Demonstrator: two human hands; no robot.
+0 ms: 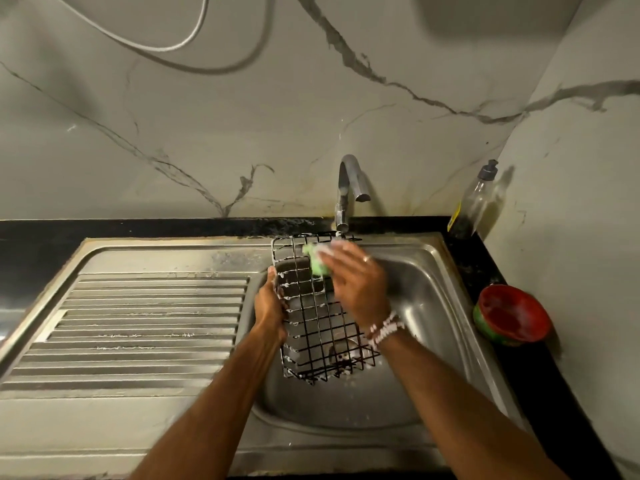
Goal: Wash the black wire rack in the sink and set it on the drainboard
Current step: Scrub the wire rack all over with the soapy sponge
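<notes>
The black wire rack (318, 327) is held tilted over the steel sink basin (433, 306), flecked with white suds. My left hand (272, 308) grips its left edge. My right hand (356, 282) holds a green sponge (317, 263) against the rack's upper part, near the far rim; the hand and sponge are blurred. The ribbed drainboard (145, 323) lies to the left of the basin with nothing on it.
A chrome tap (346, 192) stands behind the basin; no water stream shows. A clear soap bottle (474, 206) stands in the back right corner. A red and green bowl (512, 315) sits on the black counter at right. A marble wall rises behind.
</notes>
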